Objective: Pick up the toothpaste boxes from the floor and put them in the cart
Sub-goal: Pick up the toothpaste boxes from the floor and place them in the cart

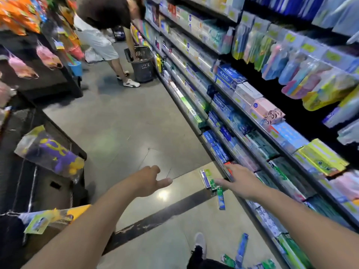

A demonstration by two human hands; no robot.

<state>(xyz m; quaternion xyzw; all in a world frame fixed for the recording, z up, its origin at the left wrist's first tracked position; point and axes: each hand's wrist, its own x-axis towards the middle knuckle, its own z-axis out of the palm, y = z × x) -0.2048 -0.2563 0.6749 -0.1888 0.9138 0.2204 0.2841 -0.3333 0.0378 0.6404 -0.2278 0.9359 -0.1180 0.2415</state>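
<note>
Near our shoe [200,242] more toothpaste boxes [241,247] lie loose. Our right hand [240,181] — fingers spread, holding nothing — reaches the green box [209,180] just left of its fingertips, long axis pointing away. Our left hand [149,179], loosely open, sits farther left.

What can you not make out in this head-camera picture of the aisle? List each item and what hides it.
- Cart: not identifiable, head view.
- Boxes by the shoe: cut off by the bottom edge, so no count.
- Box print near the right hand: blurred, unreadable.
- Right hand touching the box pile: unclear.
- Other shopper's basket: contents too small.
</note>
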